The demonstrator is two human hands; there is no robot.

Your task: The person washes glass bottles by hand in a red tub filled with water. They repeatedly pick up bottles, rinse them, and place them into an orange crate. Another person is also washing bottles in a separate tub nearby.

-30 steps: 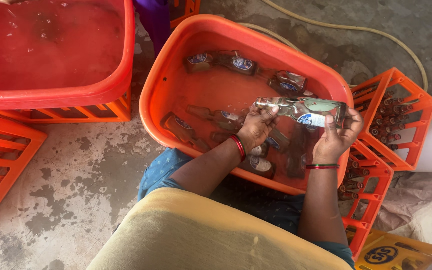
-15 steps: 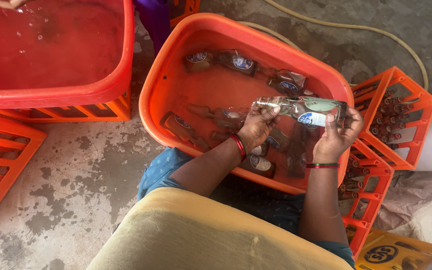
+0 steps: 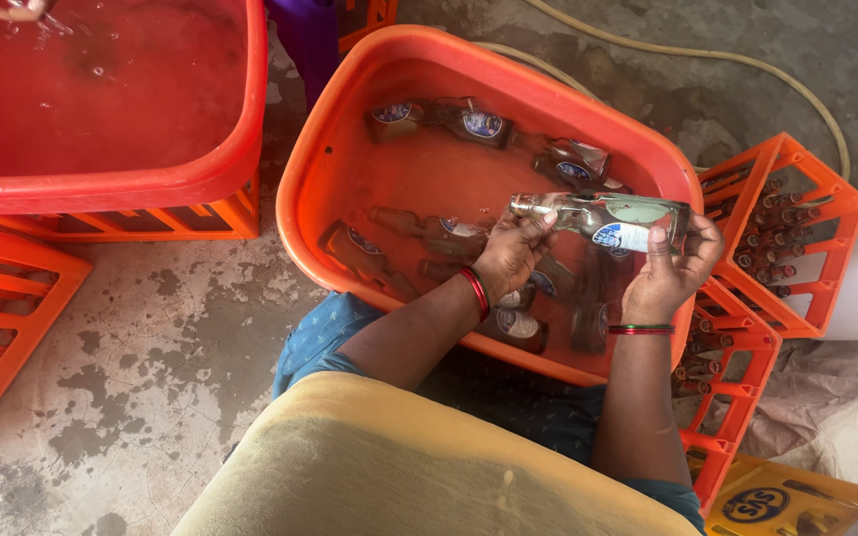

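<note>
Sunken bottles (image 3: pixel 449 236) crowd the orange tub (image 3: pixel 330 149) (open water only near its left wall).

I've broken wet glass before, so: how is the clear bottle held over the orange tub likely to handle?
The glass bottle looks wet, fresh from the water-filled orange tub, so probably slippery. Both the left hand and right hand grip it sideways. It is rigid and likely to crack if dropped, and round enough to roll.

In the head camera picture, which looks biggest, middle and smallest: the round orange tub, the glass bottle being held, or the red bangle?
1. Orange tub, biggest by far.
2. Glass bottle, held sideways by both hands over the tub.
3. Red bangle on the left wrist, smallest.
</note>
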